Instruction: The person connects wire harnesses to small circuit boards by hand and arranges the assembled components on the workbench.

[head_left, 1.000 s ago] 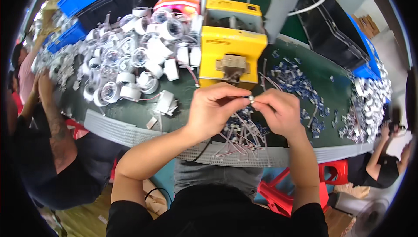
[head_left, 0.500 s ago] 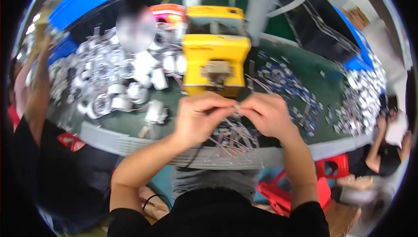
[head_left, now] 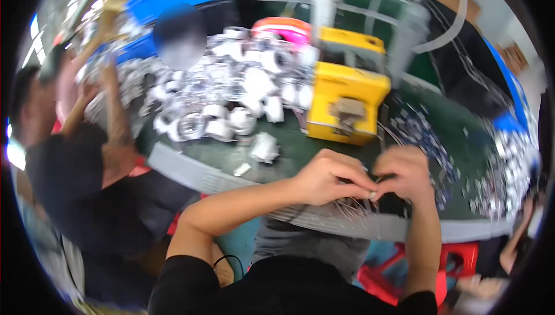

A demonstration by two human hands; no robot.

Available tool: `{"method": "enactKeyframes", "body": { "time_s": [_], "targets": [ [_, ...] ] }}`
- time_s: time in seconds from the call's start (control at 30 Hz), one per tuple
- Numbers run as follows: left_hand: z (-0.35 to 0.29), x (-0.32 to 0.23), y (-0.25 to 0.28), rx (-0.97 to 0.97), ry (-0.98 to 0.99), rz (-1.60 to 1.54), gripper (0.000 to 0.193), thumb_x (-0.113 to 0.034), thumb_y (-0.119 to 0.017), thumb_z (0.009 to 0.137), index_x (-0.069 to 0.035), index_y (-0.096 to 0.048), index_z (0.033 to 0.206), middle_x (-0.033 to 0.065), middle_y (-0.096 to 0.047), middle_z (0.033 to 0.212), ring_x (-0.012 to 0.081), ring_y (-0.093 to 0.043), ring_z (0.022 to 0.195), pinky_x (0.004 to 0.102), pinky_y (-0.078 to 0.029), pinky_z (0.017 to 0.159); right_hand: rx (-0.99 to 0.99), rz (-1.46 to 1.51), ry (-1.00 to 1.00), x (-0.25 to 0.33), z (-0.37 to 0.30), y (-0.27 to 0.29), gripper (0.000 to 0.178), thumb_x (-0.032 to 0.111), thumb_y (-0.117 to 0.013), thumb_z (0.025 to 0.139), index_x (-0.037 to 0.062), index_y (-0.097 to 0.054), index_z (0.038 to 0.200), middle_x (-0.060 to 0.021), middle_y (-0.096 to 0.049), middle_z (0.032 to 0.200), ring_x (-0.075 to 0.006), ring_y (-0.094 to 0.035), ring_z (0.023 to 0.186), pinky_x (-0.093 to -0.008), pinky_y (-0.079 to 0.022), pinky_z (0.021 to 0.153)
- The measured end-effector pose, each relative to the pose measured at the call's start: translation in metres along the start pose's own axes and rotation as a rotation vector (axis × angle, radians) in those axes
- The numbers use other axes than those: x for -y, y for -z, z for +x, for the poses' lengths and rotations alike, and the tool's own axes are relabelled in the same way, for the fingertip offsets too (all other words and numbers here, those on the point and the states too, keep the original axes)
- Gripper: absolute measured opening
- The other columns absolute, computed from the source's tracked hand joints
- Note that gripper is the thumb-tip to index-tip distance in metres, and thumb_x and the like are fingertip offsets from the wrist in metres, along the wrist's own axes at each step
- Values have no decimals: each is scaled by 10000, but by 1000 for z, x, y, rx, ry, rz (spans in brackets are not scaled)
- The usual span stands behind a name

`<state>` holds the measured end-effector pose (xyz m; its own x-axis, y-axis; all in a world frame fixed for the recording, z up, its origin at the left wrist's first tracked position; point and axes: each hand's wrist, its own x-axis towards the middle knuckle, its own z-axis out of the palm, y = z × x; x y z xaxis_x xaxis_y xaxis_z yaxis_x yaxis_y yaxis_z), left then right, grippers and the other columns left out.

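Close to the table's near edge, my left hand (head_left: pixel 334 179) and my right hand (head_left: pixel 406 171) meet with their fingertips pinched. Between them is a small pale piece (head_left: pixel 373 194), too small and blurred to name. Thin light-coloured wires (head_left: pixel 351 207) lie in a loose bunch just under the hands. Straight beyond them stands a yellow bench machine (head_left: pixel 348 98) with a metal block on its front. A white cylindrical housing (head_left: pixel 265 148) rests on the table to the left of my left hand.
Many white round housings (head_left: pixel 231 89) are heaped on the green table at the left. Small dark blue parts (head_left: pixel 425 135) lie scattered right of the machine, with a pile of whitish parts (head_left: pixel 509 176) farther right. A co-worker (head_left: pixel 69 159) sits at the left. A red stool (head_left: pixel 459 257) stands below the edge.
The whole view has swung left, so the table and machine appear farther right. Both hands stay pinched together at the small piece; the right hand's fingers are now more bent.
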<state>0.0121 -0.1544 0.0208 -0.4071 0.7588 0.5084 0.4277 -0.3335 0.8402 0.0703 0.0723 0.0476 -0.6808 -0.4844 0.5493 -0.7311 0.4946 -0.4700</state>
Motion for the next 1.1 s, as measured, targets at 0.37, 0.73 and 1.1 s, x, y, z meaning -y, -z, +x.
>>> {"method": "enactKeyframes", "body": {
  "time_s": [0.37,0.73,1.1],
  "targets": [
    [5,-10,10,260,518,233,206,41,-655,868,3,-719,1060,64,-679,848,86,-579,675,243,-451,592,-107,-201,-826,-47,-15,-3,205,231,-766,802,42,-733,876,-123,-709,759,-236,-688,689,-336,-528,653],
    [3,3,2,-74,332,587,186,81,-614,829,8,-714,968,116,-680,919,171,-636,703,260,-490,644,-185,-372,-877,-63,-4,-27,186,195,-711,825,10,-728,843,-162,-708,804,-326,-699,752,-407,-553,718],
    [56,12,-65,304,68,826,260,-174,-774,730,-63,-728,960,78,-683,952,270,-627,882,367,-530,798,-708,453,-739,-52,-23,31,234,56,-609,945,-27,-623,1164,-113,-695,853,-144,-669,751,-268,-558,684]
  ]
}}
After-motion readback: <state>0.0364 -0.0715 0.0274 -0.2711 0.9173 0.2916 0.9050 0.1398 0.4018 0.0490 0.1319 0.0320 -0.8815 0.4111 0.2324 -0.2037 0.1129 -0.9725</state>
